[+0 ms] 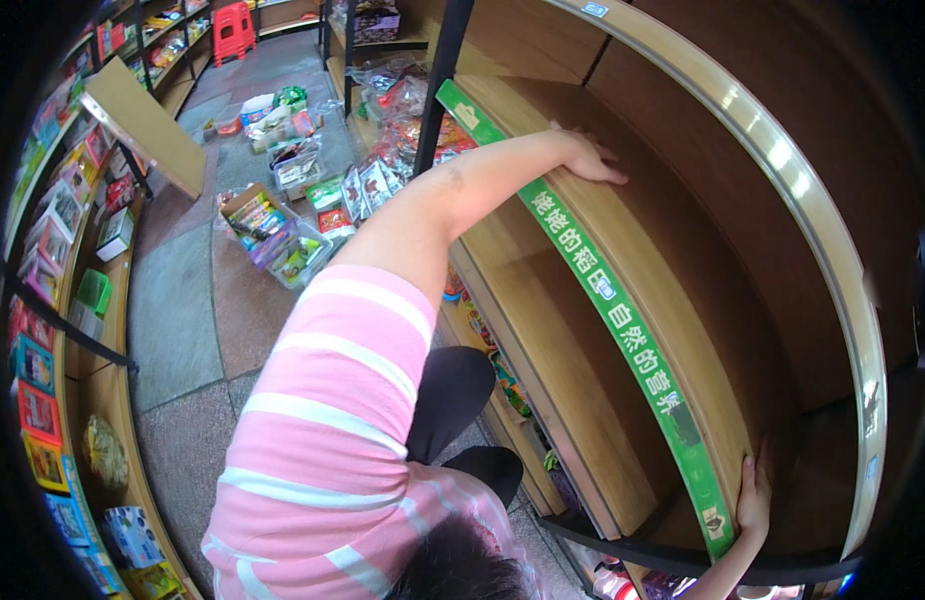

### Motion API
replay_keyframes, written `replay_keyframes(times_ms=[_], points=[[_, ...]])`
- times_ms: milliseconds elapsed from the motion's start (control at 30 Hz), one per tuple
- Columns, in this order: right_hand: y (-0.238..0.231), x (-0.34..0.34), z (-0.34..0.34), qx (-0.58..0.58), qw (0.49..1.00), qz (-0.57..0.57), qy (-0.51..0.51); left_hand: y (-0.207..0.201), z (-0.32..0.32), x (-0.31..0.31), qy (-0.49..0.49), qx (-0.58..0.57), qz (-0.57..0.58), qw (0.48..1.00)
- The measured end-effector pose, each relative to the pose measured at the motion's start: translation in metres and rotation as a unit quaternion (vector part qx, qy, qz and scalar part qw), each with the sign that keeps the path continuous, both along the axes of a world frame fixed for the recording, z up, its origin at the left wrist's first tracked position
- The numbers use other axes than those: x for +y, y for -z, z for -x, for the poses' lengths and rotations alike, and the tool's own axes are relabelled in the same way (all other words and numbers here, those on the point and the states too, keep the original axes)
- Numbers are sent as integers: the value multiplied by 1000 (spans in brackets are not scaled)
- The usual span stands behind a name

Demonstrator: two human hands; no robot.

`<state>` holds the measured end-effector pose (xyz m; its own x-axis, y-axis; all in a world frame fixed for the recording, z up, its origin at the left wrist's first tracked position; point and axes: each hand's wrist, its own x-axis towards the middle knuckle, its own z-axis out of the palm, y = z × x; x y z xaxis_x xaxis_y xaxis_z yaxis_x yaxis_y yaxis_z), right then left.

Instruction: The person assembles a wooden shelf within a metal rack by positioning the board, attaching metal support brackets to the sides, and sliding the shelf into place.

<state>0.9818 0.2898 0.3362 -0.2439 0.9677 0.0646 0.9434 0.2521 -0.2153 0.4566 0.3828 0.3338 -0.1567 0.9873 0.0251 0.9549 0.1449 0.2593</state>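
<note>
A long wooden shelf board [672, 330] with a green printed strip [582, 260] along its front edge lies between my hands. My left hand [590, 158] reaches across its far end, wrist over the board, fingers spread and hanging past the back edge. At the near end, my right hand [753, 500] holds the board's corner, with its fingers pointing up along the edge; part of its grip is hidden. My left arm, in a pink and white striped sleeve [327, 390], crosses the middle of the view.
A wooden shelf [572, 400] sits below, and a curved-looking metal-edged shelf [782, 150] above. A dark upright post [442, 90] stands beside my left arm. Packaged goods and boxes [282, 240] lie on the tiled floor. A loose board [147, 125] leans against the stocked left shelves; a red stool [233, 32] stands far back.
</note>
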Motion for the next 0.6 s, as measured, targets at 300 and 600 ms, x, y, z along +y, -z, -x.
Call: replay_keyframes(times_ms=[300, 600], points=[[4, -9, 11, 18, 996, -83, -9, 19, 24, -49, -21, 61, -105, 992], [5, -10, 4, -52, 987, -151, -6, 19, 25, -47, -35, 30, -95, 994]])
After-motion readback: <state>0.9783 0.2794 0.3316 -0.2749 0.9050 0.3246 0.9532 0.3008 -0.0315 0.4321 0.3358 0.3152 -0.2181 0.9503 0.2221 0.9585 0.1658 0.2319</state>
